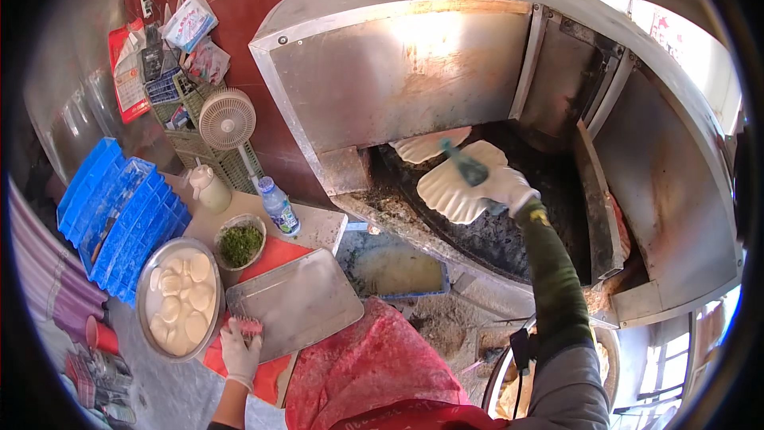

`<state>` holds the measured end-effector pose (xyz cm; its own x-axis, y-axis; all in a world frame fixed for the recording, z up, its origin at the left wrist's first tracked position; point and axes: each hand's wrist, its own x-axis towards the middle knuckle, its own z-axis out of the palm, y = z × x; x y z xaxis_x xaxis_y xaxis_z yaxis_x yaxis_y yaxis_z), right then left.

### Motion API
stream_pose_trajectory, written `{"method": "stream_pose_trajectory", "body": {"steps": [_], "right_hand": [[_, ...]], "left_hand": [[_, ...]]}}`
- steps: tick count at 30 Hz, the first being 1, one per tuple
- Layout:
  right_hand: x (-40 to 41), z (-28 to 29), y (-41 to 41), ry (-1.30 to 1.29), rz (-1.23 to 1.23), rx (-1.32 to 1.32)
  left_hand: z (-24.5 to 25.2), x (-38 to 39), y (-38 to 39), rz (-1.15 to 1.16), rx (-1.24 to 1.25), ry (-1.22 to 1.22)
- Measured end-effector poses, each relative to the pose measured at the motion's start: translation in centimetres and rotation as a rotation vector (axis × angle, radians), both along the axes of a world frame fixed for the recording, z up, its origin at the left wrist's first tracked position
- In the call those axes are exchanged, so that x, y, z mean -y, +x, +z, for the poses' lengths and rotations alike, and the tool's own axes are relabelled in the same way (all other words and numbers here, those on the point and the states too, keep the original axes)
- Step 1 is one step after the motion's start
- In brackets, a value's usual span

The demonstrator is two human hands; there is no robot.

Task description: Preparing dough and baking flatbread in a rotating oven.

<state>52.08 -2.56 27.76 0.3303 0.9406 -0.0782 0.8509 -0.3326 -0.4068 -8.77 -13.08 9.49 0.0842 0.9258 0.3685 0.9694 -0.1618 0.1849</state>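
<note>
My left hand (240, 353), in a pale glove, holds a small pink bristled tool (246, 325) at the near left corner of a metal tray (298, 304). My right hand (512, 190), in a whitish glove, reaches into the open oven. It holds the right edge of a ridged, pale sheet of flatbread dough (444, 194); its fingers are partly hidden. A blurred green object (470, 168) lies across that dough; I cannot tell what it is. Behind it, another ridged dough sheet (427, 146) rests on the oven's dark floor (525, 149).
Left of the tray are a metal basin (222, 304) of dough pieces (200, 295), a bowl of chopped greens (240, 246), a bottle (279, 206) and stacked blue crates (131, 221). A fan (227, 119) stands behind. An upright metal plate (600, 209) borders the oven floor's right side.
</note>
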Motion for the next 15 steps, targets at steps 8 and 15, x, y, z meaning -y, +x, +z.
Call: {"method": "stream_pose_trajectory", "body": {"steps": [8, 15], "right_hand": [[-7.4, -3.9, -0.7, 0.116, -0.027, -0.232], [0.2, -4.5, 4.0, 0.285, 0.046, -0.365]], "left_hand": [[-3.0, 5.8, -2.8, 0.219, -0.372, -0.661], [-7.1, 5.5, -4.3, 0.167, -0.198, -0.362]]}}
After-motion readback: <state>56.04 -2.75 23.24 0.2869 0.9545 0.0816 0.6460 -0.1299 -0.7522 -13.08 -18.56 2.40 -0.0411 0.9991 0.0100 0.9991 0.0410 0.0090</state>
